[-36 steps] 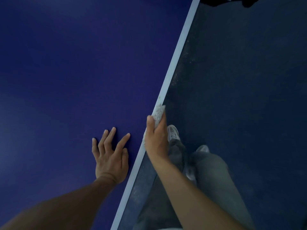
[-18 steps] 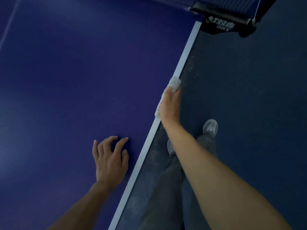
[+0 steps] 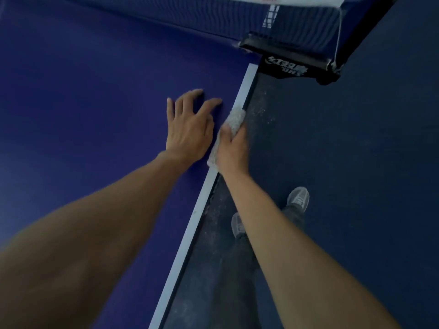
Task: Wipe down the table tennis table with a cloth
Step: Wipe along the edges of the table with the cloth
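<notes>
The blue table tennis table fills the left of the head view, its white side line running diagonally. My right hand is shut on a pale, rough cloth and presses it over the table's side edge, a short way before the net. My left hand rests on the blue top just left of it, fingers spread, holding nothing.
The net and its black clamp post stand at the top, close ahead of the cloth. Dark floor lies to the right, dusty near the table edge. My legs and grey shoes are below the right arm.
My right hand has slid the cloth along the side edge towards the net. My left hand has moved forward on the table top, next to the right hand. The net has come into view.
</notes>
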